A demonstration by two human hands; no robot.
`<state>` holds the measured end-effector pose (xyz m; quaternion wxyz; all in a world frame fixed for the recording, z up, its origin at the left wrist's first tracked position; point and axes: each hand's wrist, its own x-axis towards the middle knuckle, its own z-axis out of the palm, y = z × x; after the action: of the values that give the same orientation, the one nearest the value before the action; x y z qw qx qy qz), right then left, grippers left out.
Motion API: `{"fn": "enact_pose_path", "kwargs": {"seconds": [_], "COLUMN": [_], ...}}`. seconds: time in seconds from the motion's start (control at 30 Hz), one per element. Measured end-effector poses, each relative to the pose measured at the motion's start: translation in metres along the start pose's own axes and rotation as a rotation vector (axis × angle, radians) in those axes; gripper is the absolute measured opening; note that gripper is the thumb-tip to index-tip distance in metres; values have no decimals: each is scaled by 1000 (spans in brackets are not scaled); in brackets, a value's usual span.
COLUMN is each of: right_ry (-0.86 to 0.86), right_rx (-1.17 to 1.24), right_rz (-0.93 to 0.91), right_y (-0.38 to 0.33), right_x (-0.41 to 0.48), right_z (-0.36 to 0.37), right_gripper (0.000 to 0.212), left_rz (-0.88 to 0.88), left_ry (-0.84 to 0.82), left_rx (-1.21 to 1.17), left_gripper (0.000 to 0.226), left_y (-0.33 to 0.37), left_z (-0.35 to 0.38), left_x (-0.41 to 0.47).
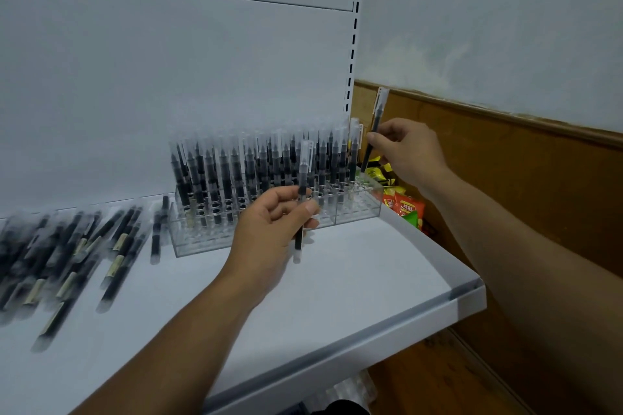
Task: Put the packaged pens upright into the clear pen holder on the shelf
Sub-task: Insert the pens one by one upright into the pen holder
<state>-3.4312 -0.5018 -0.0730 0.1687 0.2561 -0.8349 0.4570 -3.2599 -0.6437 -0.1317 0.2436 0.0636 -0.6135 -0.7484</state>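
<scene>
On the far left of the white shelf [354, 296] a loose heap of packaged pens [64, 256] lies flat, blurred, with a few strays [158, 232] angled toward the middle. Next along stands the clear pen holder [269, 229], its rows already packed with upright pens [256, 168] across most of its width; only the right end compartment looks sparse. In front of the holder, the left hand [273, 229] is curled round one wrapped pen [302, 199], thumb and fingers pinching its middle so it stands nearly vertical, cap end up, the lower tip hanging just above the shelf surface and not touching it. Further right, beyond the holder's end, the right hand [404, 152] pinches a second pen [372, 135] between thumb and fingertips, tilted slightly, its lower end just beside the holder's right edge. Past the shelf's right rim, snack packets [403, 205] in red, orange and green sit low against the brown wall panel [539, 178].
</scene>
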Motion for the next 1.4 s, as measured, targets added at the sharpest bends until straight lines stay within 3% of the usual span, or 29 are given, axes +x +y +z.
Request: {"fn": "enact_pose_path", "kwargs": {"seconds": [0.23, 0.53, 0.93, 1.0, 1.07, 1.13, 1.27, 1.4], "right_ry": [-147, -153, -264, -198, -72, -54, -302, -366], "right_rx": [-123, -97, -265, -271, -225, -70, 218, 329], "right_rz": [52, 119, 116, 86, 20, -30, -78, -67], "right_y": [12, 11, 15, 15, 8, -8, -51, -77], "right_x": [-4, -4, -7, -13, -25, -40, -67, -73], "right_z": [15, 14, 12, 8, 2, -2, 4, 23], "right_gripper": [19, 19, 25, 28, 25, 20, 16, 15], "left_rz": [2, 12, -9, -14, -1, 22, 74, 115], "left_ry": [-4, -9, 9, 19, 24, 24, 25, 19], "left_rx": [-4, -2, -10, -5, 10, 40, 153, 225], "left_gripper": [23, 28, 27, 28, 28, 26, 20, 19], "left_y": [-1, -2, -3, -2, 0, 2, 9, 24], "left_z": [-1, -2, -3, -3, -1, 1, 0, -11], "left_x": [0, 0, 2, 0, -2, -5, -11, -16]}}
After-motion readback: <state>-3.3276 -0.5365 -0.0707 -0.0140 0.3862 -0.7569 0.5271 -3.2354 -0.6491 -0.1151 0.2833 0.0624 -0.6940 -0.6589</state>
